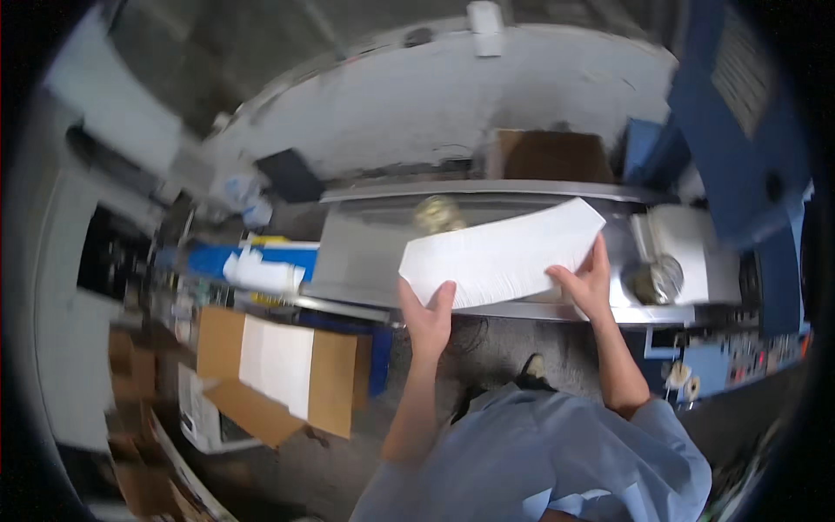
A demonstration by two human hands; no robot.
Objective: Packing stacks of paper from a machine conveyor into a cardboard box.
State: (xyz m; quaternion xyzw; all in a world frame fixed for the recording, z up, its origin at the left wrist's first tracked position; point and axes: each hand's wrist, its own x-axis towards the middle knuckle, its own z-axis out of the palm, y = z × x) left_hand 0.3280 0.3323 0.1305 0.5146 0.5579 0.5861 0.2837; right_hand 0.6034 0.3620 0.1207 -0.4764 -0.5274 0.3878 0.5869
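Note:
A long stack of white paper pieces (504, 254), perhaps envelopes, is held level between my hands over a metal worktop. Fine lines of many edges run along its near side, and it bows slightly. My left hand (426, 317) grips the left end with the thumb on the near face. At the right end, my right hand (590, 285) clasps it the same way; the fingers of both hands are partly hidden behind the stack. Just beyond the stack, on the metal worktop (352, 252), lies a blurred yellowish roundish thing (437, 214).
An open cardboard box (330, 383) with white contents stands at the lower left. Left of the worktop is a blue surface (213, 261) with white items. Another brown box (557, 157) sits behind. Blue machinery (726, 165) and a control panel (752, 361) are on the right.

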